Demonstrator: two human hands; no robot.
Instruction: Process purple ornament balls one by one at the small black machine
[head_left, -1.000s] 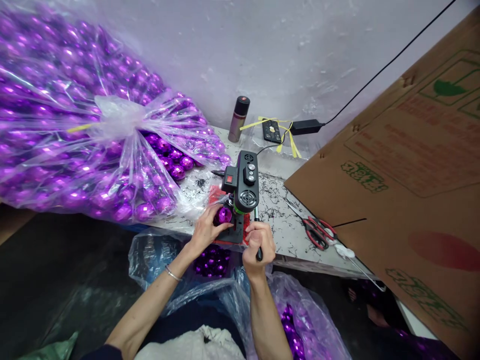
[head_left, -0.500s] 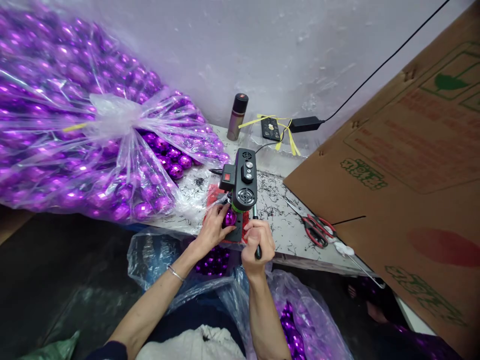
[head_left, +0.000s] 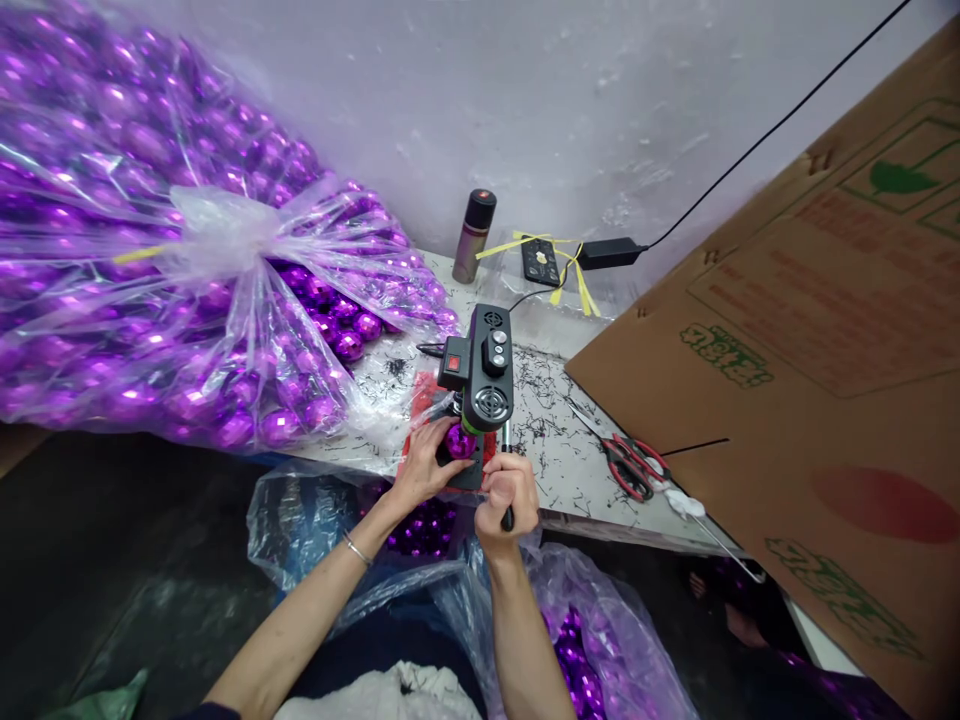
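The left hand (head_left: 424,468) holds a shiny purple ball (head_left: 459,441) under the small drill (head_left: 484,368). The right hand (head_left: 508,492) is clenched around the black handle (head_left: 507,478).

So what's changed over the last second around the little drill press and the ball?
The left hand has slid the purple ball rightward, from beside the drill press to under its head. The right hand has pulled the lever slightly lower. Both grips stayed as they were; the scissors and tied bag of balls have not moved.
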